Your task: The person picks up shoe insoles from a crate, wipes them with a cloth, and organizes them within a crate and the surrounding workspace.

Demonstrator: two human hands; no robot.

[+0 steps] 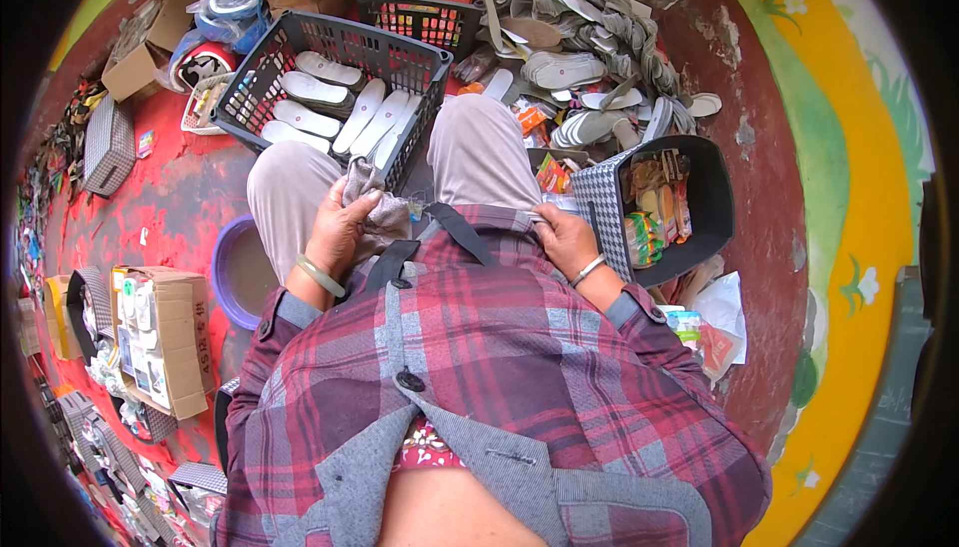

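Observation:
My left hand [338,225] is closed around a crumpled grey cloth [368,190] over my left knee. Part of the cloth hangs below the fingers. My right hand [569,243] pinches the hem of my plaid jacket [509,217] beside my right thigh. Dark straps [460,232] lie across my lap between the two hands. Just beyond my knees stands a black plastic crate [335,32] with several pale insoles [308,117] lying in it. A houndstooth-patterned bin [599,212] holding small packets stands close to my right hand.
A large heap of grey insoles [589,57] fills the far right. Behind the crate is another black crate [440,22] with red boxes. To the left are a purple basin [240,272] and a cardboard box [185,337]. A painted wall [859,207] curves along the right.

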